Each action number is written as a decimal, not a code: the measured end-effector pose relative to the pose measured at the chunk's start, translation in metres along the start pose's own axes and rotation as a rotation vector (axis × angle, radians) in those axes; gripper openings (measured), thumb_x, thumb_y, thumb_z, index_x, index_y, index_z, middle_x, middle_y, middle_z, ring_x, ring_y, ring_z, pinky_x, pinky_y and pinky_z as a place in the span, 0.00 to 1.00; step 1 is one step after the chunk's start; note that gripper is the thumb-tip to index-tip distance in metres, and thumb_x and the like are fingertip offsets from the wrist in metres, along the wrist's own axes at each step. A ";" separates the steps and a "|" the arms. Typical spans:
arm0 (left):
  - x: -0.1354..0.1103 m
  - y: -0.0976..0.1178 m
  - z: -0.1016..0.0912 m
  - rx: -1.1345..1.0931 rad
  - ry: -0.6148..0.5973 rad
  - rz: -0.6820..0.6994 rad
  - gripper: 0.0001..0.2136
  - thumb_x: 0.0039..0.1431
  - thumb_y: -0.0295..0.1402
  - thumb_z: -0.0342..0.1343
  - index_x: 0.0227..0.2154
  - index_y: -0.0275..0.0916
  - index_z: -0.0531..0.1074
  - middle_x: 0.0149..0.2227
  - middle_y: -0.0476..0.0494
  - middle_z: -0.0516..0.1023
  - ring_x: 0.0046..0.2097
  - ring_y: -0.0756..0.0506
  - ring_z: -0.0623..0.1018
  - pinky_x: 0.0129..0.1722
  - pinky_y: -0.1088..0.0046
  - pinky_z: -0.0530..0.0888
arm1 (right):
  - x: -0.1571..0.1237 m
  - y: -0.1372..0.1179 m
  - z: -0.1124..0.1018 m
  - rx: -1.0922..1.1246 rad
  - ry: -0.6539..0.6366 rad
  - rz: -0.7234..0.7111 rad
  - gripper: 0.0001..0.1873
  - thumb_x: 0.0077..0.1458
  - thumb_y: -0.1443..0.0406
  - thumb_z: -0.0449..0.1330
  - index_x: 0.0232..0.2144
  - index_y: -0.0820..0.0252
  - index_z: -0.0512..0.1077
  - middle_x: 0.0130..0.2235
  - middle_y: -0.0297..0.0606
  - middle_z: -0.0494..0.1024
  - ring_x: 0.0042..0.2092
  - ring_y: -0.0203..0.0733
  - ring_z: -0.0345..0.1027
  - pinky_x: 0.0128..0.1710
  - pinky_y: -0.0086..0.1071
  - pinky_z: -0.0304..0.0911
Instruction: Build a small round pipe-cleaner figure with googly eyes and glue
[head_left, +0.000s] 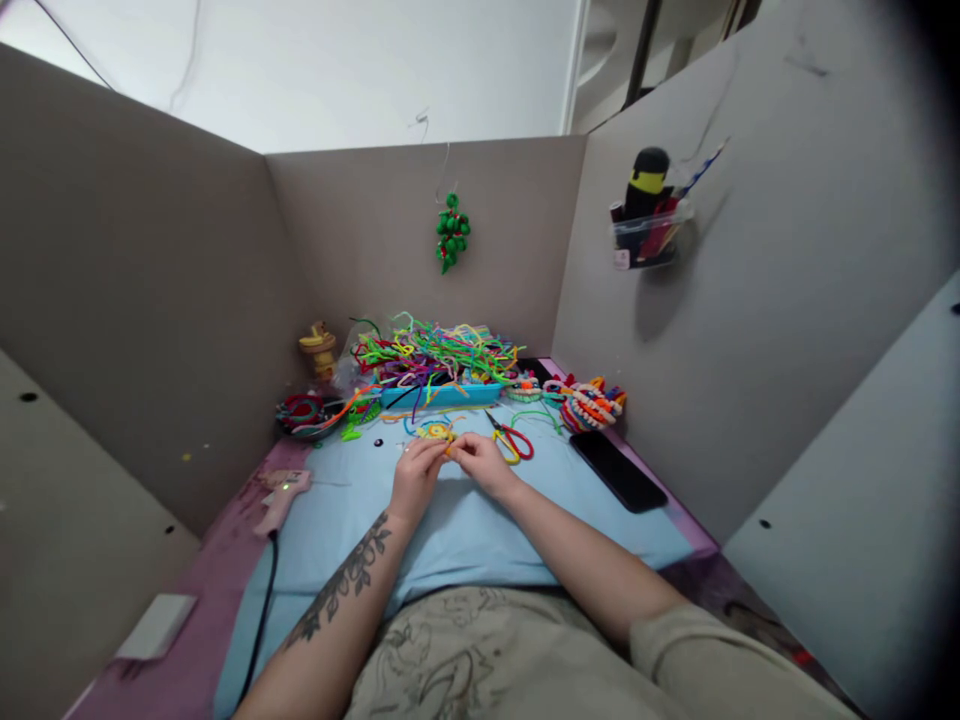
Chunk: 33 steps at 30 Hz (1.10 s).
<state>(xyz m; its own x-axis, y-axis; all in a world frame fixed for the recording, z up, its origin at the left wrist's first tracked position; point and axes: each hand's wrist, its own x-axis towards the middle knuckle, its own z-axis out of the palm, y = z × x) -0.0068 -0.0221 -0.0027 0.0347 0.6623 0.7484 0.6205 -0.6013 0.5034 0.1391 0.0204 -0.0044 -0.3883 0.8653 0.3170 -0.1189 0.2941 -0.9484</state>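
Note:
My left hand point(417, 474) and my right hand point(481, 463) meet over the blue cloth point(480, 520), fingertips pinched together. Between them is a small yellow-orange pipe cleaner piece point(448, 450), mostly hidden by the fingers. Just beyond lies a yellow and pale coiled piece point(435, 430), and I cannot tell whether it joins the piece in my hands. Scissors point(517, 443) with red and yellow handles rest right of my right hand, blades pointing away. A small dark round bead-like thing point(379, 442) sits to the left of my fingers.
A blue tray point(442, 396) heaped with colourful pipe cleaners point(450, 350) stands at the back. A pink glue gun point(283, 500), its cord trailing forward, lies left. A phone point(617, 470) and striped braided pieces point(589, 405) are right. Grey panels point(420, 180) enclose the table; a green ornament point(452, 233) hangs behind.

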 end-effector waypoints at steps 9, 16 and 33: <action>0.003 0.014 -0.004 -0.287 0.002 -0.194 0.06 0.52 0.35 0.57 0.29 0.41 0.76 0.33 0.42 0.77 0.39 0.45 0.74 0.42 0.66 0.70 | 0.000 -0.004 -0.002 -0.145 0.128 -0.162 0.11 0.43 0.60 0.62 0.23 0.59 0.63 0.24 0.29 0.64 0.26 0.33 0.56 0.26 0.27 0.55; 0.005 0.014 0.004 -0.666 -0.026 -0.511 0.13 0.48 0.41 0.59 0.32 0.37 0.73 0.35 0.43 0.76 0.38 0.46 0.74 0.41 0.70 0.70 | -0.003 -0.003 0.001 -0.234 0.156 -0.254 0.10 0.48 0.59 0.60 0.30 0.59 0.68 0.30 0.34 0.69 0.30 0.35 0.60 0.30 0.28 0.58; 0.013 0.003 -0.005 -0.792 0.111 -0.731 0.15 0.40 0.40 0.63 0.30 0.36 0.71 0.17 0.56 0.67 0.17 0.57 0.61 0.17 0.81 0.58 | -0.006 -0.004 0.008 -0.280 0.025 -0.207 0.10 0.52 0.61 0.57 0.30 0.60 0.74 0.26 0.35 0.74 0.28 0.35 0.65 0.29 0.27 0.60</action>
<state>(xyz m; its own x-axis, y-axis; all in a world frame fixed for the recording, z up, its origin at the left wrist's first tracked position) -0.0089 -0.0171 0.0109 -0.2336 0.9576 0.1684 -0.2215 -0.2211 0.9498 0.1350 0.0108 -0.0025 -0.3595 0.7843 0.5056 0.0635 0.5611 -0.8253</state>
